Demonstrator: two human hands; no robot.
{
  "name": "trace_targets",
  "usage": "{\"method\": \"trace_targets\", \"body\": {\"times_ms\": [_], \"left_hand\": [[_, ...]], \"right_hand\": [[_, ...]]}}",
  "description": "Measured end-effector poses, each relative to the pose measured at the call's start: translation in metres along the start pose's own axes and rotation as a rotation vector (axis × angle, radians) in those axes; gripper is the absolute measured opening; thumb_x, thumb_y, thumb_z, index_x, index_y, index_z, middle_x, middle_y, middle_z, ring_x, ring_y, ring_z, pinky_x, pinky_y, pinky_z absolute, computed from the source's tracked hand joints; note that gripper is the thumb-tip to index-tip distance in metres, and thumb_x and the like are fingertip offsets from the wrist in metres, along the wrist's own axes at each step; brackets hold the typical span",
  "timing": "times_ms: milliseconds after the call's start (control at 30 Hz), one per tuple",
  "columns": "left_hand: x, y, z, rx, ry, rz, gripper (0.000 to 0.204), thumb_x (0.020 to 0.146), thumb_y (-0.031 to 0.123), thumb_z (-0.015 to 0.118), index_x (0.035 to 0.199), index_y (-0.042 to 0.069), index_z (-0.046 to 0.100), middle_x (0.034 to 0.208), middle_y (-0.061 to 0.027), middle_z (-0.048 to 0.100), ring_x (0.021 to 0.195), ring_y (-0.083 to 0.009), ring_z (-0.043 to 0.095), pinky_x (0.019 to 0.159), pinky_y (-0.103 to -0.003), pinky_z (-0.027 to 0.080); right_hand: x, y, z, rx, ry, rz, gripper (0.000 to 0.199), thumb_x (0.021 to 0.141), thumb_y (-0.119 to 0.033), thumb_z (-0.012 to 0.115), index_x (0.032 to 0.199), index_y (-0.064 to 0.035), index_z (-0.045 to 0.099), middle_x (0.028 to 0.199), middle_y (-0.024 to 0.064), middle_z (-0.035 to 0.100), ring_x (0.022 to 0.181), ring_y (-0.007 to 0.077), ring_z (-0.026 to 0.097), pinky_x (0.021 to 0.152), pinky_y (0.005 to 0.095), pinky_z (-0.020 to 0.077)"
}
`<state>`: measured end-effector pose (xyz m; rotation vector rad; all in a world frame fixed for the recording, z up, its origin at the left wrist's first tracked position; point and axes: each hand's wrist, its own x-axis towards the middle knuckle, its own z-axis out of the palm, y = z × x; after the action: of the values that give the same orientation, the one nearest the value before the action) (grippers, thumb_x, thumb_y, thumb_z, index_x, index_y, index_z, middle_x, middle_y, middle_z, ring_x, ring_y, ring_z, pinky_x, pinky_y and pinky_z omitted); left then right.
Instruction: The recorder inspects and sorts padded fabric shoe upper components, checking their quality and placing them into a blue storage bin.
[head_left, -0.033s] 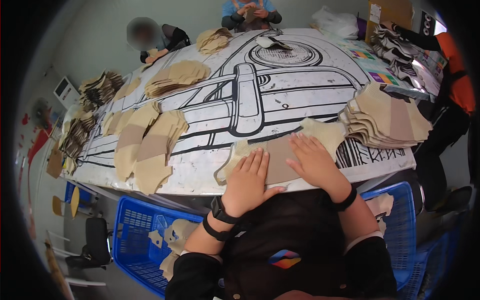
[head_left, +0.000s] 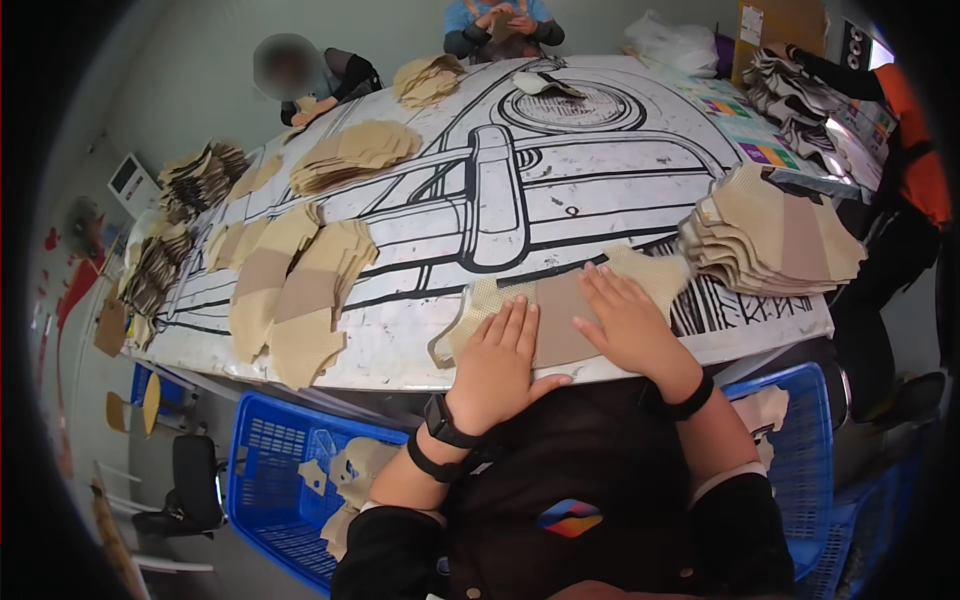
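Flat on the near edge of the table lies a beige mesh fabric panel (head_left: 468, 305) with a smooth brown band (head_left: 565, 322) across its middle. A black strip (head_left: 552, 272) runs along the panel's far edge. My left hand (head_left: 495, 360) presses palm down on the panel's left part, fingers out and thumb toward the right. My right hand (head_left: 628, 318) lies flat on its right part, fingertips by the end of the black strip. Both hands are open and grip nothing. To the right of the panel stands a thick stack of similar panels (head_left: 770, 235).
More beige panels (head_left: 300, 285) lie in overlapping piles at the left, with another pile (head_left: 358, 155) farther back. Blue plastic crates (head_left: 270, 500) holding cut pieces stand below the table's front edge. Co-workers (head_left: 505, 25) are at the far side and right of the printed table (head_left: 590, 215).
The panel's right end sits slightly lower and flatter than before. My hands stay in nearly the same place.
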<state>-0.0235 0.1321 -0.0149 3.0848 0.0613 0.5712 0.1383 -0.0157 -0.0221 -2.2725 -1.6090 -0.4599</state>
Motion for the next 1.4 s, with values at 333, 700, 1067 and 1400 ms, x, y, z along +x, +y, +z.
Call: {"method": "trace_targets", "body": {"times_ms": [333, 700, 1067, 1400], "left_hand": [[-0.039, -0.009, -0.004, -0.034, -0.069, 0.017, 0.084, 0.084, 0.055, 0.057, 0.137, -0.008, 0.036, 0.139, -0.0247, 0.042, 0.129, -0.0364, 0.041, 0.109, -0.042, 0.030], [-0.052, -0.050, -0.011, -0.006, 0.255, -0.056, 0.038, 0.077, 0.006, 0.066, 0.115, 0.009, 0.063, 0.111, -0.0082, 0.064, 0.108, -0.0271, 0.057, 0.102, -0.045, 0.037], [-0.048, -0.029, -0.025, -0.056, 0.207, 0.075, 0.034, 0.075, 0.004, 0.063, 0.108, 0.015, 0.065, 0.116, -0.0010, 0.061, 0.110, -0.0199, 0.055, 0.102, -0.041, 0.035], [-0.054, -0.012, -0.040, 0.069, 0.531, 0.177, 0.020, 0.074, 0.011, 0.065, 0.091, 0.018, 0.070, 0.094, 0.0039, 0.067, 0.090, -0.0158, 0.062, 0.090, -0.037, 0.042]], "right_hand": [[-0.033, 0.031, 0.006, -0.011, -0.012, 0.175, 0.053, 0.095, -0.033, 0.046, 0.130, 0.0059, 0.048, 0.136, 0.0219, 0.048, 0.129, 0.0320, 0.043, 0.109, 0.0413, 0.0296], [-0.046, -0.010, -0.012, 0.228, 0.020, -0.182, 0.054, 0.083, -0.033, 0.064, 0.125, -0.0020, 0.053, 0.125, 0.0146, 0.056, 0.121, 0.0315, 0.049, 0.105, 0.0451, 0.0341], [-0.028, -0.039, 0.014, 0.237, 0.086, -0.172, 0.050, 0.082, -0.032, 0.065, 0.122, -0.0039, 0.055, 0.127, 0.0129, 0.056, 0.117, 0.0278, 0.052, 0.102, 0.0409, 0.0362], [-0.039, -0.046, -0.009, 0.107, 0.176, -0.236, 0.044, 0.084, -0.018, 0.054, 0.125, -0.0052, 0.054, 0.126, 0.0103, 0.057, 0.115, 0.0244, 0.055, 0.101, 0.0391, 0.0389]]}}
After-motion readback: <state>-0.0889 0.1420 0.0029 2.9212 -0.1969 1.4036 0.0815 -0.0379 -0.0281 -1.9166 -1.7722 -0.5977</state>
